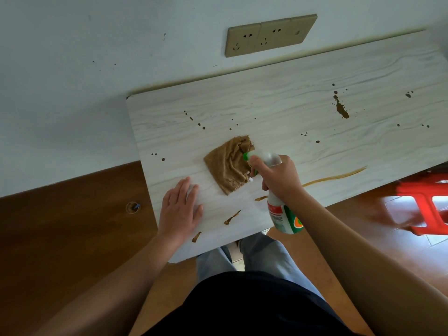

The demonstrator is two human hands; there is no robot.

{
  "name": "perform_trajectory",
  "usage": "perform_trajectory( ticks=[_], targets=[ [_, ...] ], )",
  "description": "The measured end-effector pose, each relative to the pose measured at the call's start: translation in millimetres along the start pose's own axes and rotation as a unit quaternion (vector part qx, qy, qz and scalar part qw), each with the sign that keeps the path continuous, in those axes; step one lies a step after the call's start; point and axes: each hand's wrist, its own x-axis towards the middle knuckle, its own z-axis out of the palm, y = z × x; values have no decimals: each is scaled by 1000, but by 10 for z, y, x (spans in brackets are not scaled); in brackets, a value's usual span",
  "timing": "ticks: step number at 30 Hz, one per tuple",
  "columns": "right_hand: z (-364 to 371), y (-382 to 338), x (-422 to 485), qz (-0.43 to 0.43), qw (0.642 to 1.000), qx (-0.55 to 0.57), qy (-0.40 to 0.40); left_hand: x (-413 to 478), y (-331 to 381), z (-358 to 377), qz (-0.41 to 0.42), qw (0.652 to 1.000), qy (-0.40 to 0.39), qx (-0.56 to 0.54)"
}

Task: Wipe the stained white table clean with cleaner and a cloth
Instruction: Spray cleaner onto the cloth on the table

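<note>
The right hand (pixel 278 178) gripped the spray bottle (pixel 286 219), its nozzle just above the cloth (pixel 225 166) on the counter (pixel 291 98). The left hand (pixel 180 209) lay flat beside the cloth. Stains (pixel 342 111) around the cloth looked unwiped, so nearly everything was left.

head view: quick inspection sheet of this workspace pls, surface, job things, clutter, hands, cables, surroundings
surface: white table dotted with brown spots; largest blot far right, long streak by the near edge, short smears near the left hand.
job's things: brown cloth lies rumpled on the table; spray bottle held tilted, nozzle over the cloth.
clutter: nothing seen.
grippers: left hand rests flat on the table, fingers straight; right hand grips the spray bottle at its neck.
cables: nothing seen.
surroundings: socket panel on the wall behind the table; red stool on the wooden floor at right.
</note>
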Motion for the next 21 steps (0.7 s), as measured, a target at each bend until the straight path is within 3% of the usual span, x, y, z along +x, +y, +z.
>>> perform_trajectory(
  ticks=[6,10,15,21],
  targets=[
    [165,-204,143,11,996,-87,-6,-4,12,-30,4,1000,2,1],
    [216,-262,200,-6,994,-100,-44,-16,18,-43,8,1000,5,1],
    [232,-247,253,-5,993,-120,-11,-22,35,-64,11,1000,19,-7],
    [163,-136,246,9,995,-85,-48,-26,28,-30,13,999,30,-2]
  ],
)
